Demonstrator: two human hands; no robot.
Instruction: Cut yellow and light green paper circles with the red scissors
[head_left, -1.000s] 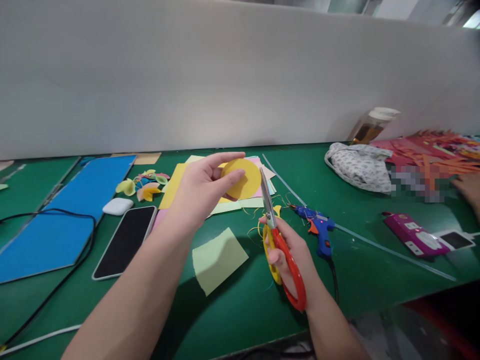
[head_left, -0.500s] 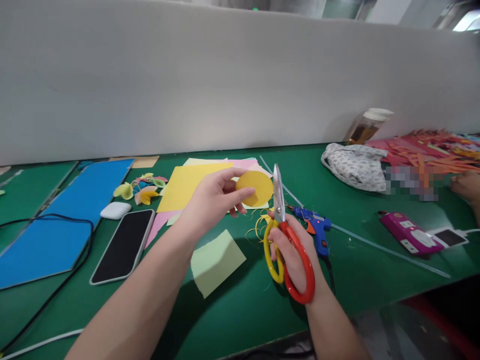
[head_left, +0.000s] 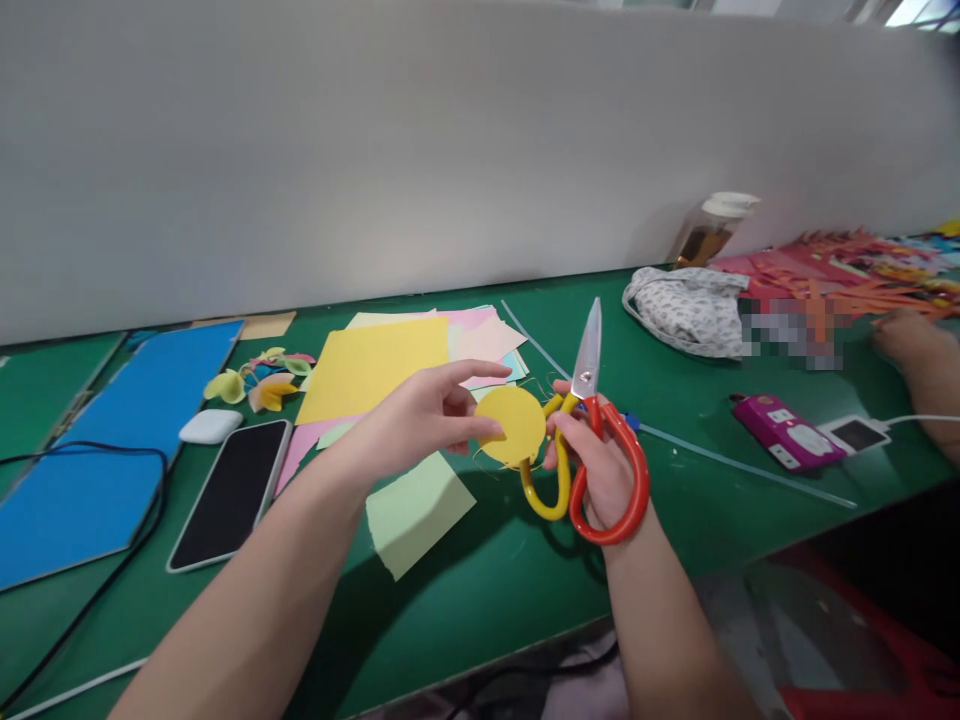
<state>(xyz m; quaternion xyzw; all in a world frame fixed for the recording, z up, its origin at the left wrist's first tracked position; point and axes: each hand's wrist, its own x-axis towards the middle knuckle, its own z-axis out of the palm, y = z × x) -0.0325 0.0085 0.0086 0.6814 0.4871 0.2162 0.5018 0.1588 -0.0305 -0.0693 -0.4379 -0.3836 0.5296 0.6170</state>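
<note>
At the far left of the green desk (head_left: 510, 600) lies a blue board (head_left: 82, 490) with a black cable (head_left: 142, 450) across it, then a white case (head_left: 211, 427), a phone (head_left: 231, 495) and a small cluster of paper petals (head_left: 270, 385). Next comes a yellow sheet (head_left: 375, 368) on a spread of coloured papers; nearer the person, a pale green piece (head_left: 420, 515) lies by itself.

The left hand (head_left: 427, 410) is closed in a pinch on the left part of a yellow disc (head_left: 512, 425), thumb on its near face, holding it above the desk between the two hands. The disc looks like thin paper or light card: almost weightless, fairly stiff over so small a span, yet easily creased (a hard thumb would likely dent it). A light grip near the rim should suit it best, leaving the rest of the edge free.

To its right, the right hand (head_left: 604, 475) is clamped around the scissors (head_left: 586, 380), blades together and pointing up and away; whether its fingertips also touch the disc, I cannot tell. The scissors look much heavier, with smooth, perhaps slightly slippery handles, best gripped well down in the loops. Farther right are a patterned bag (head_left: 686, 310) and a purple device (head_left: 787, 432).
</note>
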